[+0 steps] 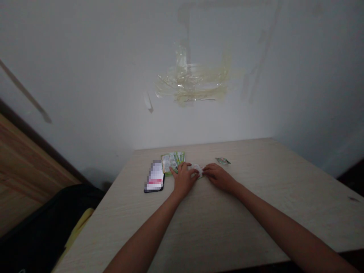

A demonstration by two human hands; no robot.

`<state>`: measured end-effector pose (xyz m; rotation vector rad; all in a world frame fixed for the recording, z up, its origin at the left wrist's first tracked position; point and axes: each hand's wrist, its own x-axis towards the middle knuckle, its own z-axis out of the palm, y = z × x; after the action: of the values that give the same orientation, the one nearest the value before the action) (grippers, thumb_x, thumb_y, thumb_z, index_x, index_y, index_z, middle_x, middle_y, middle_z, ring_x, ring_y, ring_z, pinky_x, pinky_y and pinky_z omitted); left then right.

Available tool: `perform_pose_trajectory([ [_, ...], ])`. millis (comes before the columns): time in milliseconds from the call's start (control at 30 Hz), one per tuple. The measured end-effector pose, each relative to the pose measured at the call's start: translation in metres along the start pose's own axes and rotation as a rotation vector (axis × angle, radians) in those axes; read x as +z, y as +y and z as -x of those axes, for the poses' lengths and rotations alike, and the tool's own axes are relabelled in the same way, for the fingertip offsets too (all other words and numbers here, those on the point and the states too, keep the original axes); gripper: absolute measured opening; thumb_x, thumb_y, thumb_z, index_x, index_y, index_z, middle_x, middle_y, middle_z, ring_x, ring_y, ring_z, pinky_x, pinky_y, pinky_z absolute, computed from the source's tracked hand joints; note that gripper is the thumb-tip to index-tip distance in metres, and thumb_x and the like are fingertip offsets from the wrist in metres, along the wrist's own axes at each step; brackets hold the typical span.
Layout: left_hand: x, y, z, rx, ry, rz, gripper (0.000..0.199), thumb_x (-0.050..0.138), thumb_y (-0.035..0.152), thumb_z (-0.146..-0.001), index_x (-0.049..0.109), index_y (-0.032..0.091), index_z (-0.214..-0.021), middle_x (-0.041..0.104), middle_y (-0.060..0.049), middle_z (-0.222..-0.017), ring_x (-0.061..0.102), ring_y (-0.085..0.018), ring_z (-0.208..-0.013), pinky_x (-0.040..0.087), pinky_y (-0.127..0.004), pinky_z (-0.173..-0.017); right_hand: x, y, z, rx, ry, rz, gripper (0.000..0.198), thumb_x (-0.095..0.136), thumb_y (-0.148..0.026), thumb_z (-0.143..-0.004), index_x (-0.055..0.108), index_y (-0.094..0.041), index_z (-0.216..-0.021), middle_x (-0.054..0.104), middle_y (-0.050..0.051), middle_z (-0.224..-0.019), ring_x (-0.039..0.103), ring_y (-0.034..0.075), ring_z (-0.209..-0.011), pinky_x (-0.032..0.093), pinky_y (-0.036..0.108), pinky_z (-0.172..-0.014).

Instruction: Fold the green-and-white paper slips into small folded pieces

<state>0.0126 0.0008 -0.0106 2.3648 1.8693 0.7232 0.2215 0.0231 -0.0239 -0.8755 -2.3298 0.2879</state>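
Note:
A small whitish, crinkled piece (196, 167) that looks like thin plastic or paper lies between my hands, low over the table. My left hand (183, 180) has its thumb and index finger closed at the near left edge of this piece, while its other fingers spread over the corner of some green-and-white printed packets (170, 161). On the opposite side, my right hand (218, 176) pinches the right edge with its fingertips together. My fingers hide part of the piece, so its exact kind is unclear.
A phone (155, 177) with a lit, blurred screen lies left of the packets. Beyond my right hand is a small green-and-silver packet (223, 161). The pale wooden table (256, 163) meets a wall (113, 76) with old tape. Dark and yellow cloth (76, 223) hangs at the left.

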Motion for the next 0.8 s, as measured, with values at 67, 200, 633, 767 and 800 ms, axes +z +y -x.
perform_pose_trajectory([
  [67, 0.0014, -0.0006, -0.0003, 0.011, 0.007, 0.002, 0.016, 0.062, 0.046, -0.084, 0.072, 0.042, -0.095, 0.055, 0.001, -0.127, 0.036, -0.029, -0.131, -0.003, -0.075, -0.106, -0.0018, -0.0017, 0.0003, -0.004, 0.000, 0.032, 0.032, 0.053, -0.008, -0.084, 0.070, -0.021, -0.108, 0.066, 0.010, -0.109, 0.055, 0.021, -0.108, 0.044, 0.041, -0.098],
  [200, 0.0042, -0.0003, -0.0002, 0.010, -0.013, -0.019, 0.023, 0.058, 0.053, -0.084, 0.070, 0.046, -0.103, 0.055, 0.001, -0.131, 0.033, -0.031, -0.133, -0.005, -0.074, -0.105, -0.0047, -0.0043, 0.0005, -0.013, -0.001, 0.081, 0.031, 0.053, -0.009, -0.084, 0.070, -0.020, -0.107, 0.064, 0.011, -0.104, 0.055, 0.022, -0.103, 0.045, 0.040, -0.092],
  [633, 0.0032, -0.0020, -0.0017, 0.083, -0.051, 0.047, 0.018, 0.063, 0.048, -0.083, 0.073, 0.039, -0.096, 0.058, 0.001, -0.127, 0.038, -0.026, -0.129, -0.006, -0.071, -0.108, -0.0058, -0.0083, 0.0012, 0.016, -0.031, 0.074, 0.031, 0.052, -0.010, -0.085, 0.071, -0.020, -0.107, 0.064, 0.010, -0.105, 0.057, 0.021, -0.101, 0.045, 0.038, -0.093],
  [767, 0.0029, -0.0018, -0.0028, 0.094, -0.034, 0.030, 0.017, 0.065, 0.048, -0.082, 0.073, 0.039, -0.093, 0.059, 0.001, -0.127, 0.037, -0.029, -0.131, -0.008, -0.073, -0.106, -0.0055, -0.0077, 0.0011, 0.035, -0.008, 0.003, 0.030, 0.052, -0.010, -0.085, 0.072, -0.020, -0.105, 0.064, 0.010, -0.110, 0.056, 0.021, -0.105, 0.045, 0.038, -0.096],
  [800, 0.0023, -0.0011, -0.0032, 0.105, -0.030, 0.021, 0.016, 0.065, 0.048, -0.081, 0.073, 0.039, -0.092, 0.059, 0.001, -0.126, 0.037, -0.029, -0.131, -0.009, -0.073, -0.105, -0.0056, -0.0070, 0.0008, 0.041, -0.009, -0.015, 0.030, 0.052, -0.010, -0.085, 0.072, -0.020, -0.105, 0.064, 0.010, -0.109, 0.057, 0.021, -0.105, 0.045, 0.038, -0.096],
])
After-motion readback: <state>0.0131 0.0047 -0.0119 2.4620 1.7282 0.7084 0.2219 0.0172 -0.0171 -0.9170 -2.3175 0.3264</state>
